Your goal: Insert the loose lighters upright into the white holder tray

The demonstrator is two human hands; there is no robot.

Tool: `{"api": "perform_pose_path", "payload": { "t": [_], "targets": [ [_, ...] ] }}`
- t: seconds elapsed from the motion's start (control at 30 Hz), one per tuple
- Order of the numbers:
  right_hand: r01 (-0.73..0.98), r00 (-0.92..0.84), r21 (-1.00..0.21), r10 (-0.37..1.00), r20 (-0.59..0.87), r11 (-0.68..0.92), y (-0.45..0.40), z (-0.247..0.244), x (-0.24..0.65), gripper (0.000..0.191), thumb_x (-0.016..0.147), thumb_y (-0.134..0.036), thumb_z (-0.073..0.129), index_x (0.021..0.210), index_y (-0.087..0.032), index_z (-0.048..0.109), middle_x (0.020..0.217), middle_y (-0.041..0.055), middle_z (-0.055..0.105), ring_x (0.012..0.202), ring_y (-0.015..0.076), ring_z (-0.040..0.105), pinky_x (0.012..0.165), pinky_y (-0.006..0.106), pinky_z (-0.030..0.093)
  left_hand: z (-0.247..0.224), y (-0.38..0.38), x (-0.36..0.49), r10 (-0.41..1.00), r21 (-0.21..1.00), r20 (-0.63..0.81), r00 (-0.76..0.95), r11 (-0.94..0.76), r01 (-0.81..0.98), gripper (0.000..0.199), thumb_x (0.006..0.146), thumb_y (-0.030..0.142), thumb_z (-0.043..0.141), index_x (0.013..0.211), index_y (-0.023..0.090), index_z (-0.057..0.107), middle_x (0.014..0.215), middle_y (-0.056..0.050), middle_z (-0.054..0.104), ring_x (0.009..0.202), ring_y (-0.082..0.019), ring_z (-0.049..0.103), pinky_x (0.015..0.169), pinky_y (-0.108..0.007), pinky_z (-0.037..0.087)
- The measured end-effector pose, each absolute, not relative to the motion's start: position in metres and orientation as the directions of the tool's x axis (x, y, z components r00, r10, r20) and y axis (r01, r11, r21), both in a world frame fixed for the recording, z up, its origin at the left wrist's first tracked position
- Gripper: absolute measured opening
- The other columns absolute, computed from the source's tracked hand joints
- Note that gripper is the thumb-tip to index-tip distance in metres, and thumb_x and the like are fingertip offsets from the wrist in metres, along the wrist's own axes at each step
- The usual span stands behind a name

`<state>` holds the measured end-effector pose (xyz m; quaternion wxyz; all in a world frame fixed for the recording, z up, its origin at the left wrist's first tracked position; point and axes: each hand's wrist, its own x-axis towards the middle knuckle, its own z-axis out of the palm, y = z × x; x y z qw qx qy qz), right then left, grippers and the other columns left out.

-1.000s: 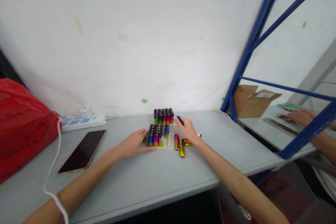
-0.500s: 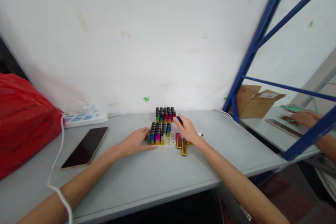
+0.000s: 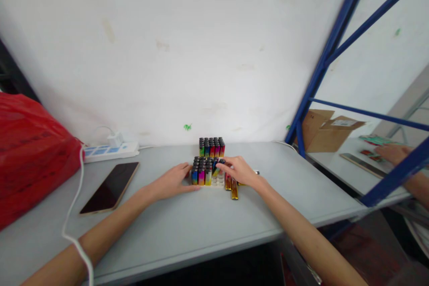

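Note:
Coloured lighters with black tops [image 3: 201, 175] stand upright in a white tray [image 3: 218, 182], whose right part shows bare holes. Beside its left edge is my left hand [image 3: 174, 178], thumb and fingers spread, touching the tray's side. My right hand [image 3: 236, 170] pinches a lighter [image 3: 216, 170], tilted over the tray's right part. A second block of upright lighters [image 3: 212, 147] stands behind. Loose gold and red lighters [image 3: 234, 190] lie right of the tray, partly under my right hand.
A phone [image 3: 110, 188], a power strip [image 3: 112, 152], a white cable [image 3: 72, 237] and a red bag [image 3: 31, 156] are at left. On the right, a blue metal frame [image 3: 310, 85] stands before a cardboard box [image 3: 326, 132] and another person's hand [image 3: 392, 153].
My right hand has moved left and down with its lighter, from beside the rear block to over the tray. My left hand has stayed at the tray's left side.

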<state>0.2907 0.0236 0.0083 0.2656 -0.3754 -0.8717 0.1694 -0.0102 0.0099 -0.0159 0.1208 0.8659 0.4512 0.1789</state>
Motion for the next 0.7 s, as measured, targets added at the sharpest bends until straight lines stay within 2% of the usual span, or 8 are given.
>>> {"api": "perform_pose_path", "payload": {
  "t": [0.13, 0.2, 0.27, 0.37, 0.47, 0.53, 0.6, 0.7],
  "targets": [
    [0.651, -0.617, -0.350, 0.738, 0.273, 0.674, 0.023, 0.004, 0.283, 0.034, 0.110, -0.046, 0.056, 0.092, -0.018, 0.067, 0.079, 0.0043, 0.075, 0.068, 0.0175, 0.063, 0.067, 0.026, 0.039, -0.023, 0.015, -0.014, 0.811, 0.386, 0.228, 0.539, -0.583, 0.714, 0.065, 0.083, 0.082, 0.065, 0.109, 0.023, 0.069, 0.107, -0.010, 0.072, 0.098, -0.032, 0.068, 0.090, -0.040, 0.054],
    [0.704, -0.613, -0.237, 0.742, 0.272, 0.669, 0.022, 0.005, 0.279, 0.037, 0.108, -0.050, 0.058, 0.093, -0.018, 0.069, 0.081, 0.0062, 0.074, 0.070, 0.0186, 0.064, 0.067, 0.027, 0.037, -0.026, 0.018, -0.015, 0.809, 0.394, 0.231, 0.541, -0.586, 0.708, 0.066, 0.082, 0.082, 0.065, 0.111, 0.023, 0.069, 0.108, -0.010, 0.073, 0.099, -0.032, 0.068, 0.091, -0.040, 0.054],
    [0.732, -0.603, -0.190, 0.752, 0.265, 0.654, 0.021, 0.008, 0.279, 0.043, 0.106, -0.056, 0.059, 0.087, -0.018, 0.069, 0.080, 0.0062, 0.073, 0.070, 0.0186, 0.063, 0.066, 0.027, 0.036, -0.028, 0.019, -0.016, 0.810, 0.401, 0.231, 0.539, -0.584, 0.706, 0.066, 0.082, 0.082, 0.066, 0.111, 0.023, 0.069, 0.108, -0.010, 0.073, 0.098, -0.032, 0.069, 0.091, -0.040, 0.054],
    [0.718, -0.590, -0.260, 0.763, 0.266, 0.646, 0.023, 0.016, 0.291, 0.050, 0.109, -0.058, 0.052, 0.082, -0.019, 0.069, 0.074, 0.0031, 0.070, 0.067, 0.0162, 0.059, 0.065, 0.027, 0.035, -0.025, 0.017, -0.014, 0.817, 0.398, 0.219, 0.533, -0.574, 0.716, 0.067, 0.082, 0.083, 0.065, 0.111, 0.023, 0.069, 0.108, -0.010, 0.072, 0.098, -0.032, 0.068, 0.091, -0.040, 0.054],
    [0.704, -0.542, -0.324, 0.774, 0.327, 0.631, 0.031, 0.022, 0.318, 0.046, 0.114, -0.045, 0.043, 0.089, -0.018, 0.071, 0.079, 0.0039, 0.072, 0.071, 0.0161, 0.060, 0.070, 0.027, 0.039, -0.017, 0.011, -0.011, 0.822, 0.387, 0.206, 0.531, -0.567, 0.727, 0.066, 0.083, 0.083, 0.064, 0.108, 0.022, 0.069, 0.107, -0.010, 0.072, 0.098, -0.032, 0.068, 0.090, -0.040, 0.054],
    [0.717, -0.523, -0.345, 0.795, 0.309, 0.605, 0.040, 0.021, 0.339, 0.036, 0.110, -0.039, 0.051, 0.096, -0.016, 0.073, 0.089, 0.0071, 0.075, 0.078, 0.0182, 0.064, 0.074, 0.028, 0.043, -0.012, 0.007, -0.008, 0.830, 0.376, 0.190, 0.525, -0.555, 0.742, 0.066, 0.083, 0.084, 0.063, 0.104, 0.022, 0.069, 0.106, -0.010, 0.071, 0.097, -0.032, 0.068, 0.090, -0.041, 0.054],
    [0.752, -0.513, -0.365, 0.835, 0.200, 0.549, 0.048, 0.017, 0.357, 0.025, 0.104, -0.035, 0.061, 0.102, -0.015, 0.076, 0.095, 0.0101, 0.078, 0.083, 0.0207, 0.068, 0.078, 0.030, 0.047, -0.007, 0.004, -0.006, 0.838, 0.362, 0.170, 0.518, -0.543, 0.758, 0.067, 0.084, 0.084, 0.062, 0.104, 0.021, 0.068, 0.106, -0.011, 0.071, 0.097, -0.032, 0.068, 0.090, -0.041, 0.054],
    [0.815, -0.455, -0.345, 0.883, 0.115, 0.465, 0.056, 0.009, 0.372, 0.019, 0.092, -0.032, 0.076, 0.102, -0.015, 0.079, 0.098, 0.0126, 0.079, 0.089, 0.0245, 0.071, 0.084, 0.032, 0.051, -0.004, 0.002, -0.005, 0.842, 0.347, 0.156, 0.516, -0.536, 0.769, 0.065, 0.084, 0.083, 0.063, 0.104, 0.021, 0.068, 0.107, -0.011, 0.070, 0.099, -0.033, 0.068, 0.090, -0.042, 0.055]
  ]
}}
